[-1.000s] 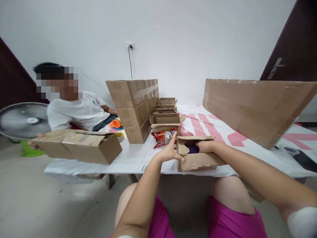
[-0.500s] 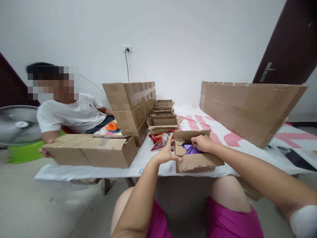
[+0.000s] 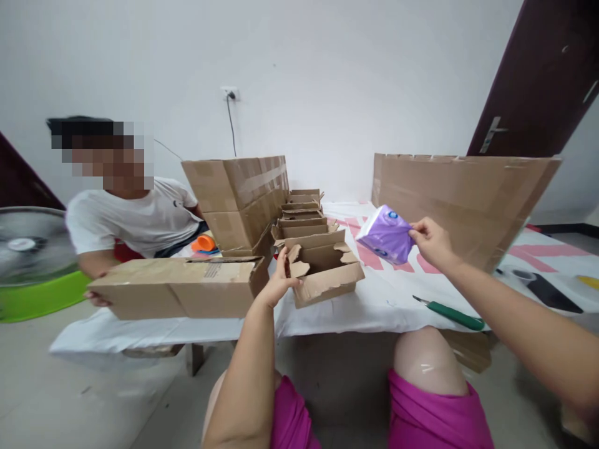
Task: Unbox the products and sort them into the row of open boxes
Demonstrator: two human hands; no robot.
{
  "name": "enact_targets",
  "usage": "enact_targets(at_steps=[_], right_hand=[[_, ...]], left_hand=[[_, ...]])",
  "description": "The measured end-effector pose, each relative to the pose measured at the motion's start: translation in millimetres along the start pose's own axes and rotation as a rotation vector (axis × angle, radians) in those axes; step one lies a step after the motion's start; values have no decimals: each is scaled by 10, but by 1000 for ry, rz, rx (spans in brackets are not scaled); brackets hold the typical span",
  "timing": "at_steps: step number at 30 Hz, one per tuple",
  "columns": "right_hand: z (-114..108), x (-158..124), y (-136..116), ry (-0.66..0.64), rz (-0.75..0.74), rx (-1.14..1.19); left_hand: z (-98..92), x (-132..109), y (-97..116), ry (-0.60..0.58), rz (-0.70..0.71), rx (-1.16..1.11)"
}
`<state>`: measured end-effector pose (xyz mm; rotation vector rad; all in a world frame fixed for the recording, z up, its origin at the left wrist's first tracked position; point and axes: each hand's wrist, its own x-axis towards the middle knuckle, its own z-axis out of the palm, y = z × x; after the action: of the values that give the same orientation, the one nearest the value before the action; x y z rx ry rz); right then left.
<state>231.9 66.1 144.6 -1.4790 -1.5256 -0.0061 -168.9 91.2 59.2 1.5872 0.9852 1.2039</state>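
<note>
My right hand (image 3: 429, 240) pinches one end of a purple tissue pack (image 3: 386, 236), held up above the table to the right of the open cardboard box (image 3: 327, 287). The pack has a white end and a blue mark. With thumb and fingers, my left hand (image 3: 279, 280) grips the near left corner of that box. The box has torn flaps standing up, and nothing shows in the part of its inside that I can see. On the table below my right forearm lies a green-handled knife (image 3: 453, 315), its blade pointing left.
Several small open boxes (image 3: 304, 227) stand in a row behind. Stacked cartons (image 3: 253, 187) rise at left, a large cardboard panel (image 3: 458, 199) at right. A co-worker (image 3: 135, 218) at left holds a long box (image 3: 178, 290). A tape roll (image 3: 523, 274) lies right.
My right hand has lifted the purple tissue pack out of the box and moved right. The box has shifted left with my left hand, covering most of the red snack bag. The knife now shows.
</note>
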Motion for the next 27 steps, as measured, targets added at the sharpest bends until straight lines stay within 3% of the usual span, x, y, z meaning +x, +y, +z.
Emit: enact_targets(at_steps=[5,7,10,11,12,14,15,17,22,27], right_hand=[[171,-524,343,-158,92,-81],[284,-729,449,-214,104,-80],[428,-930,615,-218,119,-55],[466,-973,675,-205,128,-43],[500,-1010,735,-194,142,-29],[558,-1074,851,-179,176,5],[582,-1107,903,-176,197,23],[613,-1177,985,-180,240,63],[595,-1405,1038,-324,257,162],[544,-1580,908,-288,165,254]], left_hand=[[84,-6,110,128,110,314],[249,-64,245,255,211,509],[662,-258,437,458,372,670],[831,-342,470,442,427,663],[1006,-424,476,348,472,646],[1342,-554,402,33,504,605],[1485,-589,324,-98,479,586],[1696,-592,113,-232,352,560],[1827,-422,-396,-243,-1,462],[1913,-429,-571,-367,49,387]])
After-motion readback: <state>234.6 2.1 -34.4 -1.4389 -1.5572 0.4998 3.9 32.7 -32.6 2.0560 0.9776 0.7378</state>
